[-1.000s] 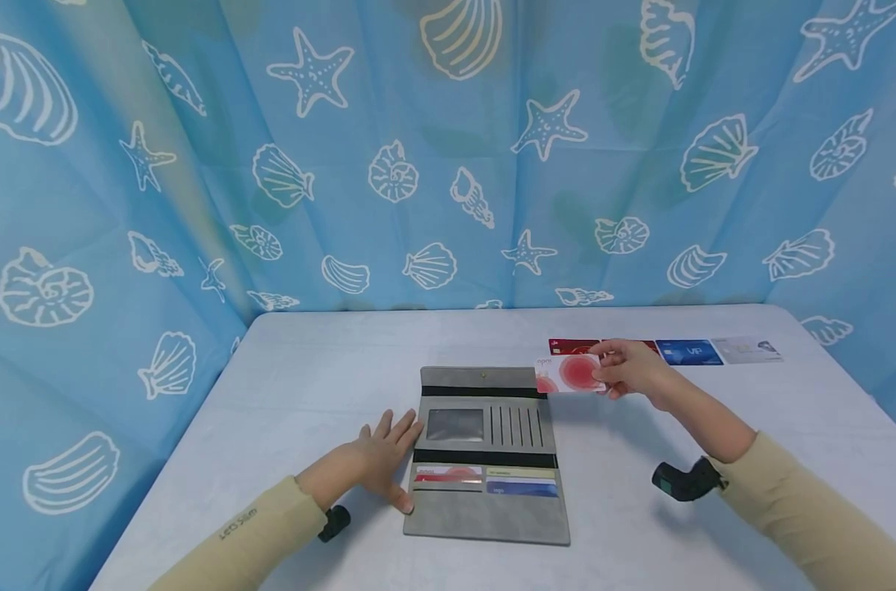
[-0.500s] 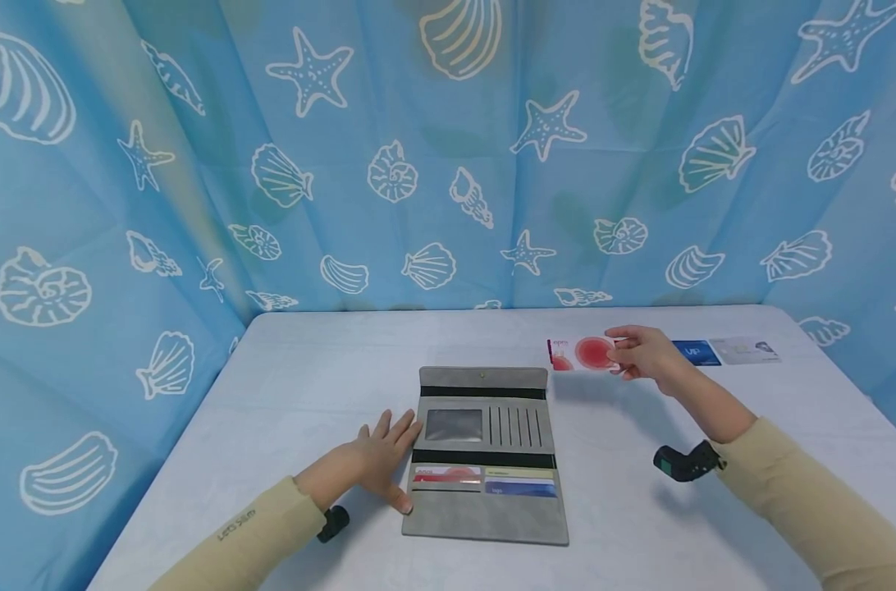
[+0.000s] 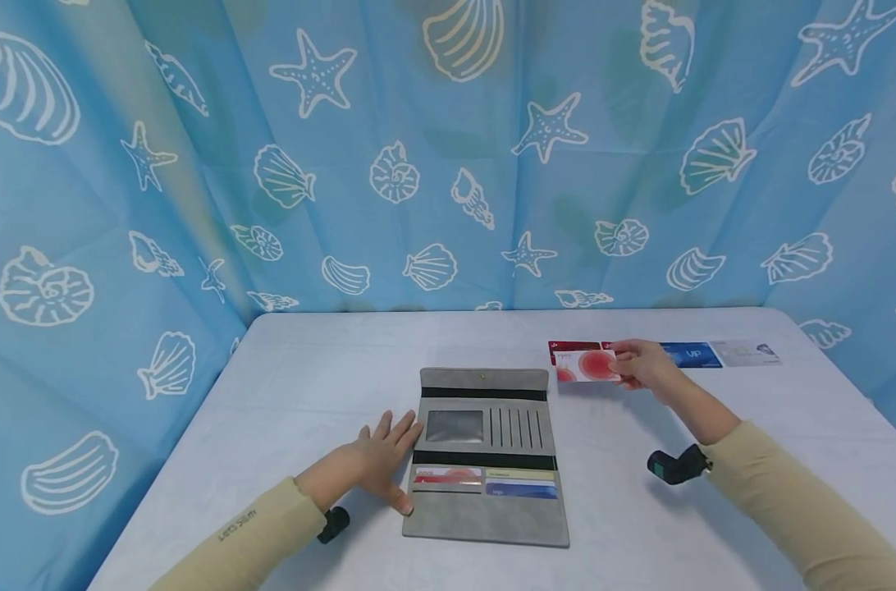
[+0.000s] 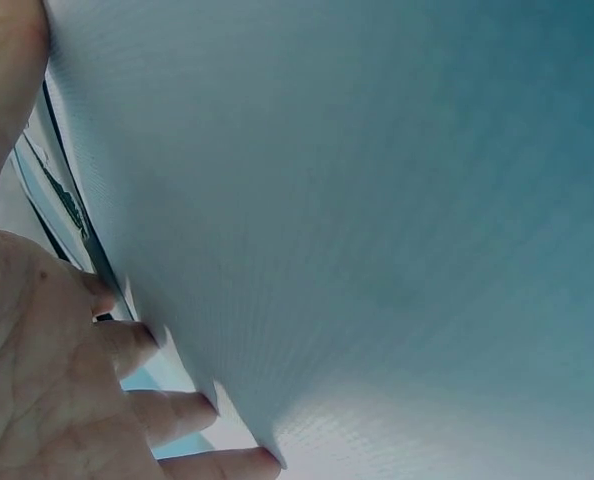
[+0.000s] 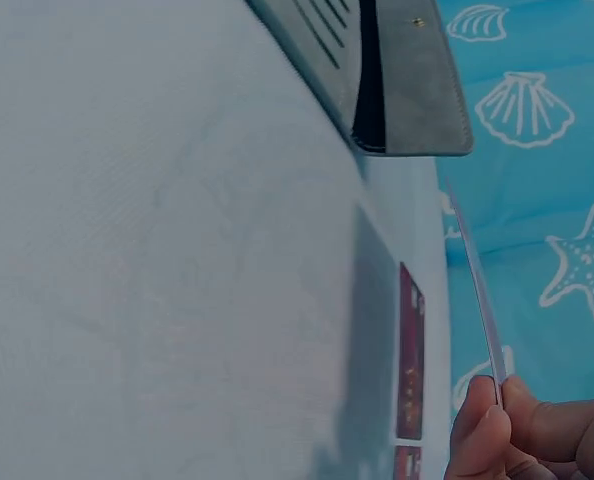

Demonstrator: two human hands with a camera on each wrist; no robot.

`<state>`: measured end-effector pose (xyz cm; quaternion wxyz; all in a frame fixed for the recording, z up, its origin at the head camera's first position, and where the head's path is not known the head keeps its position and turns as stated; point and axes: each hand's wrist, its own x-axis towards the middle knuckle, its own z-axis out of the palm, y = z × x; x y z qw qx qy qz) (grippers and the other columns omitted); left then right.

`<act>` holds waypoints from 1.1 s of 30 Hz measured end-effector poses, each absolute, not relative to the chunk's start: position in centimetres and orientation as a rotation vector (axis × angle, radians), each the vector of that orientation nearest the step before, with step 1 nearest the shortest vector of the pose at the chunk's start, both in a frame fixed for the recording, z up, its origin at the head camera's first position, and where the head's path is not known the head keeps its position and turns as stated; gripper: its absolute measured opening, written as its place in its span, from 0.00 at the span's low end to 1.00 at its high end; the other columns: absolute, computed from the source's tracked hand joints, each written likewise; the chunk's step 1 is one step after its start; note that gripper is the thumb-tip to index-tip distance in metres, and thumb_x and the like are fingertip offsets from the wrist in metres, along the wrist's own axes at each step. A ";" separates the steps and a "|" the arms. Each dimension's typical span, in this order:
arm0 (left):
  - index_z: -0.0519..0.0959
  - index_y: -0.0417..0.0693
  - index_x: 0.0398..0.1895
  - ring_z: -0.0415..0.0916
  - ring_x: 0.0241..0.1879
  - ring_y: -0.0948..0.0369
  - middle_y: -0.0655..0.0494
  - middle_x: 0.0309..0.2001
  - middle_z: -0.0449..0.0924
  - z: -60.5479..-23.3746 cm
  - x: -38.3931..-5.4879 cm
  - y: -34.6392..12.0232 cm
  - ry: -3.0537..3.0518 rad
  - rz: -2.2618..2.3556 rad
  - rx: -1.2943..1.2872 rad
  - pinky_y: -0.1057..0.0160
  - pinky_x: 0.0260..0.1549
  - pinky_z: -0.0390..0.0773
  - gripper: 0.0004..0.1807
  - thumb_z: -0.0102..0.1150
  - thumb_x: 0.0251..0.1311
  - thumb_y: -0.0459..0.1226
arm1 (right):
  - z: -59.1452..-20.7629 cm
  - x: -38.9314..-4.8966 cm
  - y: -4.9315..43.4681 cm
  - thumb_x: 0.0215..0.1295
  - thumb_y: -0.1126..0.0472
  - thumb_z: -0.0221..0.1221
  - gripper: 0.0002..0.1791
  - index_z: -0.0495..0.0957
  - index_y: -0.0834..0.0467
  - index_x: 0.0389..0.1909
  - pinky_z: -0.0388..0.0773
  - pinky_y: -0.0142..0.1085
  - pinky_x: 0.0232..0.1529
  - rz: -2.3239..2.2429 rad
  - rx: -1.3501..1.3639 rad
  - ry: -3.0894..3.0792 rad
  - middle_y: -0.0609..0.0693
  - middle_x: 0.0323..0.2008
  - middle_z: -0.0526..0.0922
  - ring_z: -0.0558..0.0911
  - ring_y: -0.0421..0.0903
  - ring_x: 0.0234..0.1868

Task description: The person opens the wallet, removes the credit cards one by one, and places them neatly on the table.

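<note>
My right hand (image 3: pixel 643 367) pinches a white card (image 3: pixel 577 366) with red circles between thumb and fingers, above the table behind the wallet's right side. The right wrist view shows this card (image 5: pixel 477 270) edge-on, off the surface. A grey wallet (image 3: pixel 488 521) lies unfolded on the table. Its lower pockets hold a red-and-white card (image 3: pixel 448 476) on the left and yellow and blue cards (image 3: pixel 522 489) on the right. My left hand (image 3: pixel 377 460) rests with spread fingers at the wallet's left edge, thumb and fingertips touching it.
Along the back right lies a row of cards: a dark red card (image 3: pixel 572 345), another red one mostly covered by my right hand, a blue VIP card (image 3: pixel 692 355) and a silver card (image 3: pixel 745 353). A blue shell-patterned curtain (image 3: pixel 448 164) hangs behind the white table (image 3: pixel 308 369).
My right hand carried the white card right and back over the red cards, then a little nearer again, uncovering the red card's top. The left hand and wallet stayed put.
</note>
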<state>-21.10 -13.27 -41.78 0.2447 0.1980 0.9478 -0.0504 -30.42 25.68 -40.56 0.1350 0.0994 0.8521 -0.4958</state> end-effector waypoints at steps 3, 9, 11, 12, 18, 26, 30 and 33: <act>0.44 0.48 0.71 0.35 0.70 0.45 0.51 0.73 0.37 -41.8 -21.1 -13.2 2.587 -0.145 0.539 0.40 0.63 0.49 0.64 0.65 0.33 0.64 | -41.1 -30.4 25.6 0.65 0.64 0.53 0.28 0.57 0.69 0.63 0.76 0.28 0.28 -1.427 0.301 2.481 0.64 0.48 0.69 0.74 0.42 0.24; 0.44 0.49 0.71 0.36 0.70 0.45 0.51 0.73 0.38 -41.9 -21.1 -13.3 2.597 -0.161 0.537 0.41 0.62 0.50 0.64 0.65 0.32 0.65 | -42.2 -30.3 25.5 0.66 0.64 0.52 0.27 0.58 0.70 0.63 0.76 0.28 0.28 -1.410 0.283 2.480 0.62 0.44 0.70 0.74 0.42 0.23; 0.44 0.48 0.71 0.36 0.70 0.45 0.51 0.73 0.37 -41.8 -21.1 -13.3 2.597 -0.163 0.539 0.41 0.62 0.50 0.64 0.65 0.32 0.65 | -42.5 -30.3 25.5 0.66 0.64 0.52 0.27 0.58 0.69 0.63 0.76 0.28 0.28 -1.400 0.288 2.485 0.62 0.44 0.70 0.74 0.42 0.23; 0.44 0.48 0.71 0.36 0.70 0.45 0.51 0.73 0.37 -41.8 -21.1 -13.2 2.596 -0.161 0.540 0.40 0.62 0.50 0.64 0.65 0.32 0.65 | -42.5 -30.3 25.4 0.66 0.64 0.53 0.27 0.58 0.69 0.63 0.76 0.28 0.28 -1.396 0.293 2.488 0.63 0.45 0.70 0.74 0.42 0.23; 0.44 0.48 0.71 0.36 0.70 0.45 0.51 0.73 0.37 -41.9 -21.2 -13.2 2.591 -0.169 0.544 0.40 0.62 0.50 0.64 0.65 0.33 0.65 | -43.0 -30.3 25.4 0.65 0.64 0.53 0.27 0.58 0.69 0.62 0.75 0.28 0.27 -1.374 0.329 2.497 0.66 0.48 0.68 0.75 0.42 0.22; 0.44 0.49 0.71 0.36 0.70 0.45 0.51 0.73 0.36 -42.2 -21.2 -13.4 2.597 -0.166 0.548 0.41 0.63 0.50 0.65 0.65 0.32 0.65 | -43.4 -30.1 25.3 0.64 0.64 0.54 0.27 0.60 0.70 0.61 0.76 0.29 0.28 -1.346 0.328 2.524 0.70 0.52 0.67 0.76 0.43 0.22; 0.44 0.49 0.71 0.36 0.70 0.45 0.51 0.73 0.37 -42.2 -21.2 -13.4 2.597 -0.160 0.546 0.40 0.62 0.50 0.64 0.65 0.32 0.65 | -43.5 -30.1 25.1 0.63 0.64 0.55 0.27 0.61 0.71 0.59 0.75 0.27 0.26 -1.268 0.320 2.598 0.69 0.49 0.69 0.75 0.43 0.23; 0.44 0.49 0.71 0.36 0.70 0.45 0.51 0.73 0.37 -42.1 -21.2 -13.3 2.598 -0.160 0.543 0.40 0.62 0.50 0.64 0.65 0.32 0.65 | -43.7 -30.2 24.9 0.61 0.63 0.57 0.27 0.63 0.72 0.58 0.73 0.27 0.24 -1.195 0.309 2.655 0.68 0.46 0.71 0.75 0.43 0.23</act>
